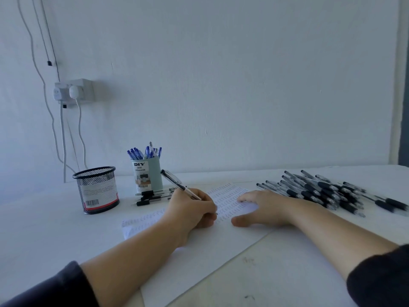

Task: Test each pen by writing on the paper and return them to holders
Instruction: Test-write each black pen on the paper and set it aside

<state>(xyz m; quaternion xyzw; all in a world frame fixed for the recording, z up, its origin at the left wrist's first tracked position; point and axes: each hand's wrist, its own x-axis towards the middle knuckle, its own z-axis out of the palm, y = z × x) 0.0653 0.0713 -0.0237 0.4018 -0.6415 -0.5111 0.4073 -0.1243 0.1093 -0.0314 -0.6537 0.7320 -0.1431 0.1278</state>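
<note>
Our left hand [192,209] grips the pen [180,185], tip on the paper [212,244] mid-table, right hand [263,207] flat holding it; we should keep strokes short, sheet pinned, then drop it in a holder [97,189].

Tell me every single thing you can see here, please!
Clear pen with black cap: one, gripped in the left hand, tip on the paper.
White paper sheet: one, rows of small test marks, under both hands.
Black wire-mesh holder: one, far left of the table; nothing shows above its rim.
Pale green desk organizer: one, full of blue pens, behind the paper.
Loose black-capped pens: a few, lying in front of the organizer.
Pile of black-grip pens: many, on the right.
White table: one.
White wall socket: one, with plugs and cables.
Left hand: writing.
Right hand: flat on the paper.
</note>
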